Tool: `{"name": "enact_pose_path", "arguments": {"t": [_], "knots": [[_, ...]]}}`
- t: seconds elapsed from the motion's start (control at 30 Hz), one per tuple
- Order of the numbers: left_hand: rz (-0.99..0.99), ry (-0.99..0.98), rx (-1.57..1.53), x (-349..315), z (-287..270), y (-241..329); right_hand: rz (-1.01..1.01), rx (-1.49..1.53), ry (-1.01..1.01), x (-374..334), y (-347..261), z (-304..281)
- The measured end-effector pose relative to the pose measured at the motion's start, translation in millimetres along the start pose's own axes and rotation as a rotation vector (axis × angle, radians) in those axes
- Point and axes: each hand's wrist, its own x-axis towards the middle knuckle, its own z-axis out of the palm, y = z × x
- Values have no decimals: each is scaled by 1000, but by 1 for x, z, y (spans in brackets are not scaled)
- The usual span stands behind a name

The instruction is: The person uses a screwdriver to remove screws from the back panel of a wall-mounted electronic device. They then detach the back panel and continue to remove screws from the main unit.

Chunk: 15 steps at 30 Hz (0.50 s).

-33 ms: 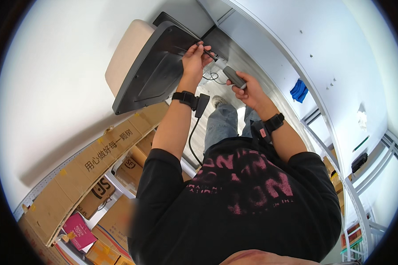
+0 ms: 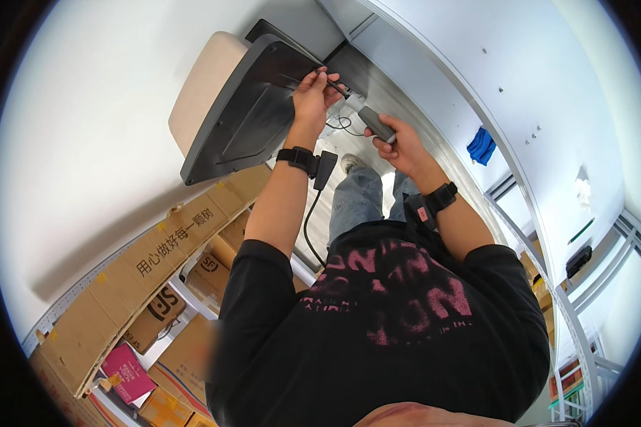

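My right hand (image 2: 404, 144) is closed around the thick grey handle of what looks like a power screwdriver (image 2: 379, 126). The tool has a paler nose, and a thin black rod (image 2: 339, 89) runs from its tip up toward the left. My left hand (image 2: 313, 97) pinches that rod with thumb and fingers, close to the edge of a dark grey moulded shell (image 2: 238, 107). A beige padded part (image 2: 208, 85) shows behind the shell, like a tilted chair seat. Where the rod meets the shell is hidden by my left fingers.
At lower left, a long cardboard strip (image 2: 132, 285) edges shelves with cartons and a magenta box (image 2: 128, 372). A black cable (image 2: 307, 231) hangs beside my left forearm. A white panel with a metal frame (image 2: 470, 96) rises on the right, with a blue cloth-like item (image 2: 481, 146).
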Motion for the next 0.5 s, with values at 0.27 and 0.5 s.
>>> {"name": "enact_pose_path", "arguments": {"t": [0.27, 0.5], "knots": [[-34, 30, 49, -1, 2, -2, -522, -888, 193, 6, 14, 4], [-33, 31, 135, 5, -3, 1, -113, -346, 111, -4, -3, 21]]}}
